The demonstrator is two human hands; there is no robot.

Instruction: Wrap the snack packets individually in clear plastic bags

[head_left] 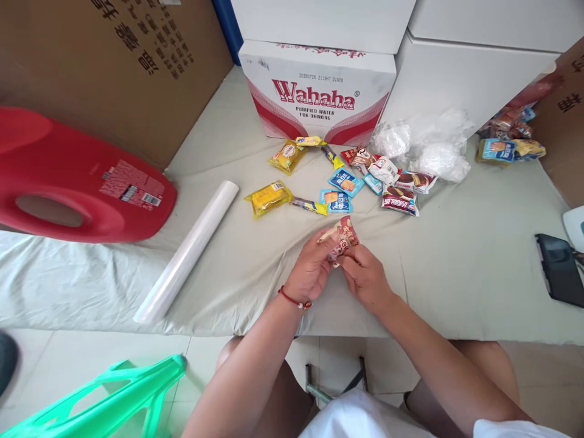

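Observation:
A red and cream snack packet (345, 234) is held between my two hands, over the near part of the cloth-covered surface. My left hand (312, 267) wraps round its left side, thumb lying on the front. Against its lower right corner, the fingers of my right hand (367, 277) are pinched closed. Just beyond lie blue biscuit packets (345, 181), a yellow packet (270, 198) and thin blue-and-yellow sticks (309, 205). To their right are brown-and-white cake packets (400, 201) and a white packet (384, 170).
A white Wahaha carton (319, 97) stands behind the snacks, crumpled clear plastic (438, 152) beside it. At left are a roll of clear film (189, 252) and a large red jug (82, 182). A black phone (561, 271) lies far right. A green stool (114, 395) stands on the floor.

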